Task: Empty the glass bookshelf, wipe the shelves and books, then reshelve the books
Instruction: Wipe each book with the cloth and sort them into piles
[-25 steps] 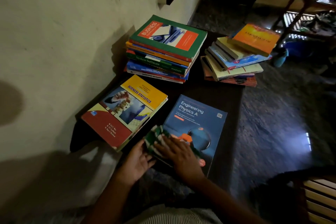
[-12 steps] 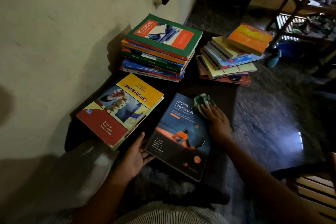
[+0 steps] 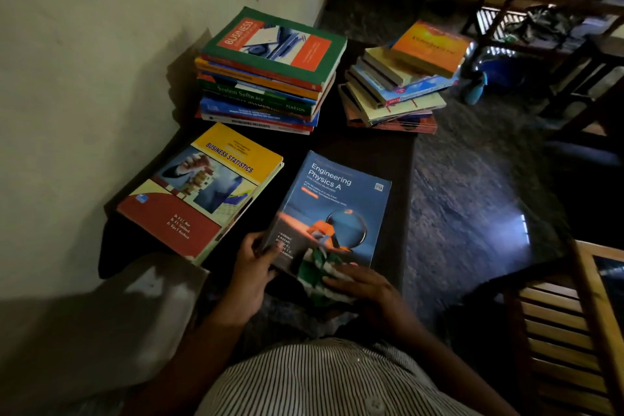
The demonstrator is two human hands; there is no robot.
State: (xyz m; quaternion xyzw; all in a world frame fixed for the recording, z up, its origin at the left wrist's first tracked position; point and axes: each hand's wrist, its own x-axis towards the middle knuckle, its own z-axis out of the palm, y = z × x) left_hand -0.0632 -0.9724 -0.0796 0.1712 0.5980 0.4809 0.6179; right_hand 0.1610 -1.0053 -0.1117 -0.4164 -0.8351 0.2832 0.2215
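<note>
Blue physics book [image 3: 334,206]: lying flat on dark table [image 3: 381,149], long axis running near to far; left hand [image 3: 251,270] pinching its near-left corner; right hand [image 3: 364,287], fingers flat, pressing green cloth [image 3: 317,267] at near edge

L grip [image 3: 251,268] curled, R grip [image 3: 366,287] flat

I see a glossy paper cover on the blue book [image 3: 337,203], and the same sheen on the yellow book [image 3: 202,189] to its left. The green-and-white cloth [image 3: 317,268] looks soft, woven, matt. The floor [image 3: 472,199] on the right is polished mottled stone, the left wall [image 3: 84,78] matt plaster, the near-right slatted frame [image 3: 557,331] varnished wood.
</note>
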